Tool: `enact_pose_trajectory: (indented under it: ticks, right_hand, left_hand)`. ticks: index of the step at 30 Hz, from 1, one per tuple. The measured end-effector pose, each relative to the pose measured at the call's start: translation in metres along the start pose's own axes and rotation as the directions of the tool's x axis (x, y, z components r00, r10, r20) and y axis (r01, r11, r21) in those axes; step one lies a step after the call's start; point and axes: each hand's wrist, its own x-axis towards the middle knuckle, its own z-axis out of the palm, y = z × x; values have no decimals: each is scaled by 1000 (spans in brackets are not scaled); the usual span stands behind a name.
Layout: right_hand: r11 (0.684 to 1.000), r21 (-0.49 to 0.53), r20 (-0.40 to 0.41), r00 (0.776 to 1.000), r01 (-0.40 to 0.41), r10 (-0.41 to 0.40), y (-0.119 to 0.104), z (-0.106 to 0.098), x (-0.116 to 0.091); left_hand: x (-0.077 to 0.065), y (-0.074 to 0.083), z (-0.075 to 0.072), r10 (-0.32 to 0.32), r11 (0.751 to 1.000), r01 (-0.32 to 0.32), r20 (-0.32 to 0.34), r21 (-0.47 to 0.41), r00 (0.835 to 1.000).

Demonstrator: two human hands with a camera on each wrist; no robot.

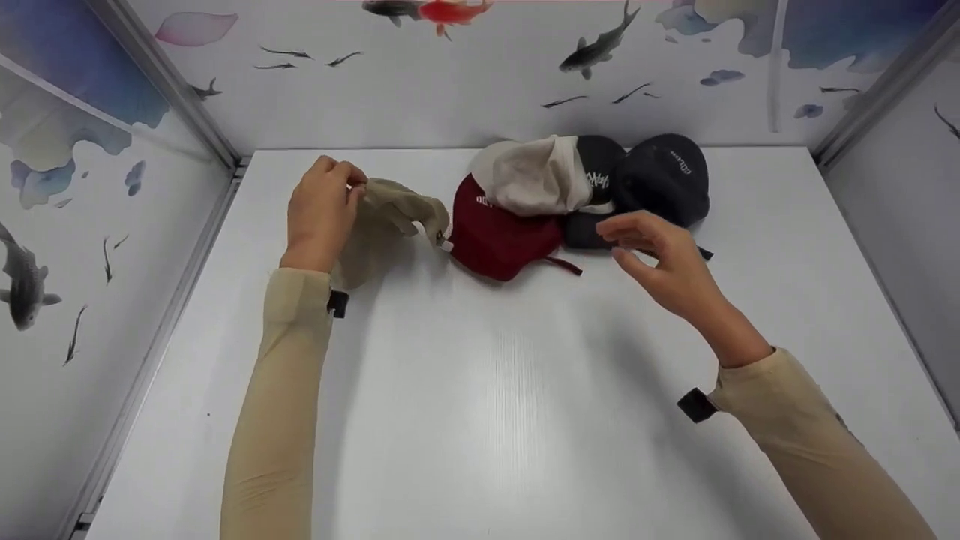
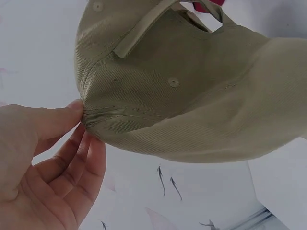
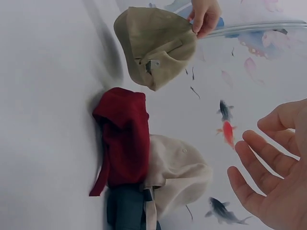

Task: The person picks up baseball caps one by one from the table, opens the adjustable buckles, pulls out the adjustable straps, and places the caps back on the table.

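My left hand (image 1: 322, 214) pinches the crown of an olive-khaki baseball cap (image 1: 401, 206) between thumb and fingers, at the left of the table. In the left wrist view the cap (image 2: 192, 105) shows its back strap and opening. The right wrist view has this khaki cap (image 3: 158, 45) hanging from the left fingers. My right hand (image 1: 660, 259) is held in the air with fingers relaxed and nothing in them, overlapping the brim of a dark navy cap (image 1: 664, 176) in the head view. A dark red cap (image 1: 502, 236) lies right of the khaki one.
A cream cap with a black front (image 1: 529, 176) rests partly on the red cap, at the back of the white table (image 1: 465, 390). White panels (image 1: 450, 90) printed with fish rise behind the table and at both sides.
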Motion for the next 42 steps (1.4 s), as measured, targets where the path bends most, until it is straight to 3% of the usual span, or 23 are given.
enact_pose_trajectory:
  ticks: [10,22,26,32,34,39,42]
  right_hand:
    - [999,-42,-54,998,-31,29,4,-23,13]
    - [992,-112,-80,996,-58,50,16,-39,25]
    - [988,-136,-79,995,-77,66,19,-44,27]
    - [986,-143,-84,993,-90,79,26,-48,27]
    - [985,-147,-87,993,-93,81,28,-50,26]
    - [980,-157,-90,990,-122,108,32,-53,28]
    - [975,-171,-86,988,-139,126,34,-55,30]
  left_hand:
    - [28,-17,22,-10,999,11,-28,41,1000]
    - [37,-32,54,-47,995,50,-35,90,998]
    - [42,-39,64,-87,993,90,-44,73,995]
    - [42,-38,53,-153,988,153,-23,15,988]
    - [42,-36,49,-162,986,163,-20,35,987]
    - [40,-39,53,-142,987,144,-40,66,989]
    - [40,-43,58,-120,993,120,-23,9,993]
